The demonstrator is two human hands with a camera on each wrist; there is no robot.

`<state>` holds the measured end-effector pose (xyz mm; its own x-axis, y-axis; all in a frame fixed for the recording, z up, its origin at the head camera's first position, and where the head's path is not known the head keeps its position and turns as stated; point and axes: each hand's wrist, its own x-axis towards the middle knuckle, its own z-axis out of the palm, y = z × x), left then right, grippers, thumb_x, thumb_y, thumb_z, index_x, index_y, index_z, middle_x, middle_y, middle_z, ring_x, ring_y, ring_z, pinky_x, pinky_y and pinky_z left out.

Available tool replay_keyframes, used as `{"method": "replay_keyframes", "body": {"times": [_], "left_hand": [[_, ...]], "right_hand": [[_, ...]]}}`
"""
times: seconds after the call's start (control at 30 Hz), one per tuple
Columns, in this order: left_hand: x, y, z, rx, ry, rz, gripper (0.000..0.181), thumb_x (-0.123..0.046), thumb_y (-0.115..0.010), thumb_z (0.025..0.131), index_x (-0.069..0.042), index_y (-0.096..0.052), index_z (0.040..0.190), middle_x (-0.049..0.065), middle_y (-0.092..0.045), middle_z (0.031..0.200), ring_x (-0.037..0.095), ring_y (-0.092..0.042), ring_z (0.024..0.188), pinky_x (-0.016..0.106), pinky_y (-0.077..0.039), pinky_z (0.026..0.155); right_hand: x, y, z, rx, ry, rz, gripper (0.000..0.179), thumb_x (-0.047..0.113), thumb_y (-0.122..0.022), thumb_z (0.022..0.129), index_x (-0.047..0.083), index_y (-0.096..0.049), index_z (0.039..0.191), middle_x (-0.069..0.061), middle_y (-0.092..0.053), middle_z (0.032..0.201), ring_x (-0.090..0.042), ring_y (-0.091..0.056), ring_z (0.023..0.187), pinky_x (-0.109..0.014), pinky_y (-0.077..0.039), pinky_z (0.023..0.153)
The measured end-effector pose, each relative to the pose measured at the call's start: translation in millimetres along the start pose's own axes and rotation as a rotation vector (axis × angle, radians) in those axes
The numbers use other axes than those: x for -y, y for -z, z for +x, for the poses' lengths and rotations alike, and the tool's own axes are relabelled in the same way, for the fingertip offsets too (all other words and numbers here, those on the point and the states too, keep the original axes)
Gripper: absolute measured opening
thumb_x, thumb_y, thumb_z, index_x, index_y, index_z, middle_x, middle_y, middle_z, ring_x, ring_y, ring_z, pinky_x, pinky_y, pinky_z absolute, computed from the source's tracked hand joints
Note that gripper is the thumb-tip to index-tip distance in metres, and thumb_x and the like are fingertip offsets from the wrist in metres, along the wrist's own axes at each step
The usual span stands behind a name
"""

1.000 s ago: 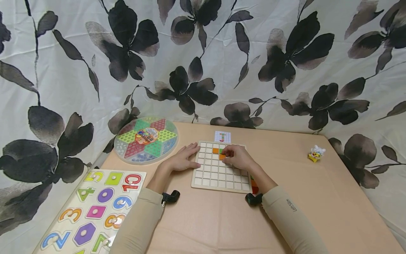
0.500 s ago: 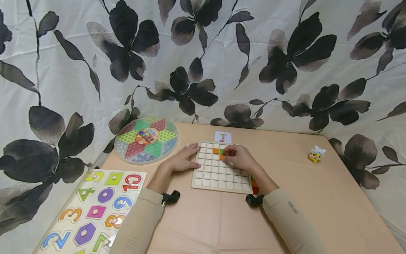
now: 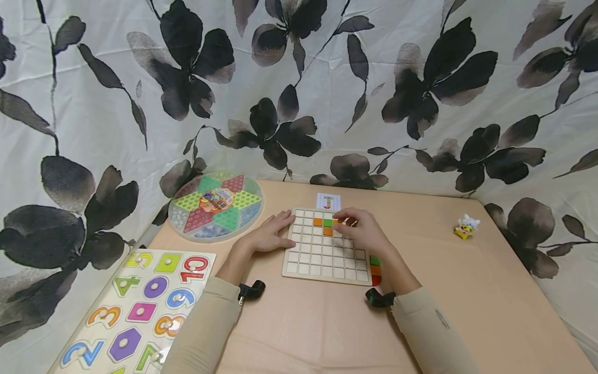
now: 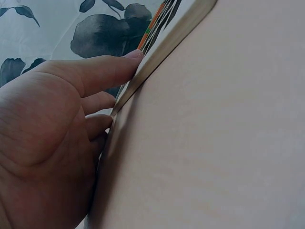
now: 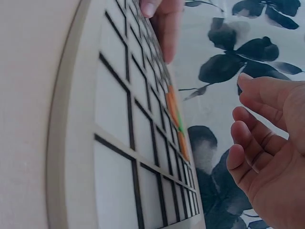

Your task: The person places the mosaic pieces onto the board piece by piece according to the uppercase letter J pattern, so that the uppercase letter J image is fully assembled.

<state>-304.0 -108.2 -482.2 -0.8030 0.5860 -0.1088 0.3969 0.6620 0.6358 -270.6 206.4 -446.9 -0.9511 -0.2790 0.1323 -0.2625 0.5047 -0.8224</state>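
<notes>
A wooden grid board (image 3: pixel 326 270) of pale square cells lies on the table. In its upper part sit an orange tile (image 3: pixel 317 222), a green tile (image 3: pixel 328 223) and another orange tile (image 3: pixel 328 232) below the green one. A sliver of orange shows right of the green tile, partly covered by fingers in the head view. My left hand (image 3: pixel 268 233) rests at the board's left edge, its thumb (image 4: pixel 114 69) touching the rim. Above the upper right of the board is my right hand (image 3: pixel 364 228), fingers loosely bent, nothing between them in the right wrist view.
Behind the board lies a small pattern card (image 3: pixel 328 201). Coloured pieces (image 3: pixel 376 270) lie along its right edge. A round Chinese checkers board (image 3: pixel 215 208) and a number puzzle board (image 3: pixel 135 311) stand to the left. A small toy figure (image 3: pixel 465 227) is at the far right.
My right hand has lifted off the tiles and moved right and back towards me, uncovering the green tile and the lower orange one. The left hand stays in place.
</notes>
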Motion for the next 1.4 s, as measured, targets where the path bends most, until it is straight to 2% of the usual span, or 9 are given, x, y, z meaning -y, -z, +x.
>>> {"method": "replay_keyframes", "body": {"times": [0.13, 0.3, 0.5, 0.63, 0.9, 1.13, 1.23, 1.4], "left_hand": [[0.4, 0.2, 0.2, 0.000, -0.003, -0.007, 0.089, -0.043, -0.072, 0.094, -0.009, -0.029, 0.165, 0.011, -0.010, 0.176, 0.030, -0.004, 0.164, 0.046, 0.001, 0.134], [0.1, 0.2, 0.4, 0.006, -0.001, -0.005, 0.089, -0.044, -0.071, 0.095, -0.010, -0.029, 0.165, 0.011, -0.009, 0.176, 0.030, -0.003, 0.164, 0.046, 0.000, 0.134], [1.0, -0.1, 0.6, 0.006, -0.004, -0.007, 0.089, -0.044, -0.072, 0.095, -0.009, -0.028, 0.165, 0.011, -0.009, 0.176, 0.030, -0.003, 0.164, 0.046, 0.001, 0.134], [2.4, -0.1, 1.1, 0.003, -0.008, -0.011, 0.090, -0.044, -0.072, 0.094, -0.009, -0.029, 0.165, 0.011, -0.009, 0.176, 0.030, -0.003, 0.164, 0.046, 0.002, 0.134], [1.4, 0.4, 0.4, -0.001, 0.003, -0.013, 0.090, -0.044, -0.072, 0.093, -0.010, -0.029, 0.165, 0.010, -0.010, 0.176, 0.029, -0.003, 0.164, 0.045, 0.001, 0.134], [2.6, 0.0, 1.0, -0.003, -0.001, -0.001, 0.090, -0.045, -0.072, 0.094, -0.011, -0.028, 0.166, 0.010, -0.009, 0.176, 0.029, -0.003, 0.164, 0.045, 0.001, 0.134], [2.9, -0.1, 0.9, -0.003, -0.005, -0.005, 0.091, -0.045, -0.072, 0.094, -0.010, -0.028, 0.165, 0.010, -0.009, 0.176, 0.028, -0.003, 0.164, 0.045, 0.002, 0.134], [3.0, -0.5, 0.7, -0.002, -0.010, -0.003, 0.090, -0.045, -0.072, 0.094, -0.010, -0.028, 0.165, 0.010, -0.010, 0.176, 0.029, -0.003, 0.164, 0.045, 0.001, 0.134]], "right_hand": [[3.7, 5.0, -4.1, -0.016, 0.001, 0.010, 0.032, 0.020, -0.077, 0.095, 0.006, -0.073, 0.124, -0.018, -0.071, 0.118, -0.027, -0.058, 0.095, -0.027, -0.052, 0.078], [5.7, 10.9, -9.6, -0.031, -0.018, 0.015, 0.029, 0.020, -0.078, 0.095, 0.010, -0.073, 0.122, -0.013, -0.071, 0.114, -0.028, -0.057, 0.094, -0.024, -0.051, 0.073], [4.0, 17.9, -13.9, -0.029, -0.026, -0.004, 0.033, 0.023, -0.077, 0.096, 0.007, -0.072, 0.125, -0.011, -0.072, 0.114, -0.027, -0.056, 0.094, -0.024, -0.049, 0.076], [4.3, 23.0, -16.0, -0.013, -0.026, -0.021, 0.033, 0.023, -0.076, 0.096, 0.006, -0.073, 0.125, -0.013, -0.073, 0.116, -0.027, -0.057, 0.096, -0.027, -0.050, 0.080], [0.8, 37.6, -19.7, 0.004, -0.015, -0.033, 0.026, 0.020, -0.078, 0.094, 0.012, -0.075, 0.119, -0.015, -0.072, 0.114, -0.027, -0.058, 0.094, -0.026, -0.051, 0.079], [-6.4, 53.5, -23.9, 0.073, -0.022, -0.053, 0.026, 0.018, -0.079, 0.093, 0.010, -0.076, 0.118, -0.021, -0.071, 0.116, -0.027, -0.059, 0.095, -0.028, -0.052, 0.079], [-11.0, 59.8, -26.0, 0.085, -0.035, -0.053, 0.025, 0.016, -0.079, 0.092, 0.012, -0.076, 0.117, -0.017, -0.072, 0.113, -0.029, -0.059, 0.095, -0.027, -0.052, 0.078], [-19.1, 68.0, -29.4, 0.090, -0.058, -0.047, 0.029, 0.013, -0.079, 0.092, 0.004, -0.075, 0.120, -0.013, -0.071, 0.108, -0.029, -0.057, 0.094, -0.025, -0.049, 0.075]]}}
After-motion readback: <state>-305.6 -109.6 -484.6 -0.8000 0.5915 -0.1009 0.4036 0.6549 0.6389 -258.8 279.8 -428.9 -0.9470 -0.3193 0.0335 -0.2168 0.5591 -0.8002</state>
